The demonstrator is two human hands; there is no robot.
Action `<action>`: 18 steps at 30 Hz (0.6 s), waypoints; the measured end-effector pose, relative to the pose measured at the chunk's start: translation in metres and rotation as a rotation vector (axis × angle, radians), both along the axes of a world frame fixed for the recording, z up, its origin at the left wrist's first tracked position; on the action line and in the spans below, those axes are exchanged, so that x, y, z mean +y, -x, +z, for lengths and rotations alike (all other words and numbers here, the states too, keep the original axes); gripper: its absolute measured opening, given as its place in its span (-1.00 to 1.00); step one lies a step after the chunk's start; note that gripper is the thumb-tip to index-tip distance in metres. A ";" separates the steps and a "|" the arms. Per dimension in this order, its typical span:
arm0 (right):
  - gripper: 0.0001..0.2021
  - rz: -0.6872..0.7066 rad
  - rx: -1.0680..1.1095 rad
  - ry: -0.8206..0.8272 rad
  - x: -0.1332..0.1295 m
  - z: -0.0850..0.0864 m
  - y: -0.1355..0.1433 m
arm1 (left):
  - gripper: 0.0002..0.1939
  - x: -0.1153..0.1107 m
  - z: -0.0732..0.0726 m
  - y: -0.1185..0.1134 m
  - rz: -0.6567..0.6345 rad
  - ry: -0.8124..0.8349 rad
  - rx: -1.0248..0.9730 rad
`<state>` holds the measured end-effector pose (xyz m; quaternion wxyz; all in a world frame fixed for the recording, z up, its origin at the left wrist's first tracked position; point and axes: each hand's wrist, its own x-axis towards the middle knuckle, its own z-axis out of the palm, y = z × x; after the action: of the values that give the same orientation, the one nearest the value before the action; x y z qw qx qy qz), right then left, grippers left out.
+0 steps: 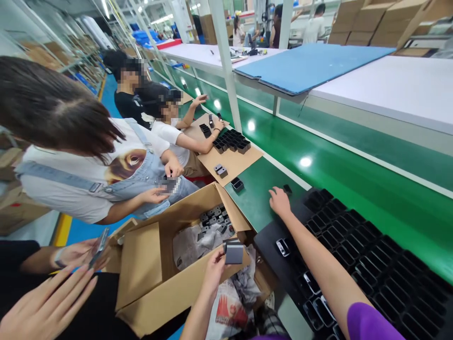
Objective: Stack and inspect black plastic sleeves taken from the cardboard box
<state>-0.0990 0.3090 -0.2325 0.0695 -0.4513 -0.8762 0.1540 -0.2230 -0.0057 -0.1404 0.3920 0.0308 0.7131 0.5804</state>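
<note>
My left hand [214, 265] is closed on a small dark grey rectangular housing [234, 253], gripped by its left edge above the near side of the open carton [170, 297]. A second dark edge shows behind it; whether that is a separate part I cannot tell. My right hand [280, 202] reaches over the green work surface, its visible fingers loosely bent and apart. Just beyond its knuckles lies a small black piece [287, 189]; contact is unclear. Left of that hand stands a pair of black open-topped housings [237, 184].
Many black housings [368, 245] stand in rows at right. Inside the carton are grey parts [216, 218] and plastic wrap. Co-workers sit and stand at left; one's hands [53, 293] come close at lower left. A cardboard sheet [244, 163] and green conveyor [318, 156] lie ahead.
</note>
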 end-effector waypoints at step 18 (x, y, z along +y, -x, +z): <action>-0.50 -0.228 0.174 -0.027 0.002 -0.079 0.059 | -0.66 0.327 -0.025 0.162 -0.168 0.095 0.474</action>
<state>-0.1577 0.3107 -0.3117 0.1683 -0.5321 -0.8118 0.1720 -0.3849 0.3210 -0.1653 0.2617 0.2067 0.8066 0.4880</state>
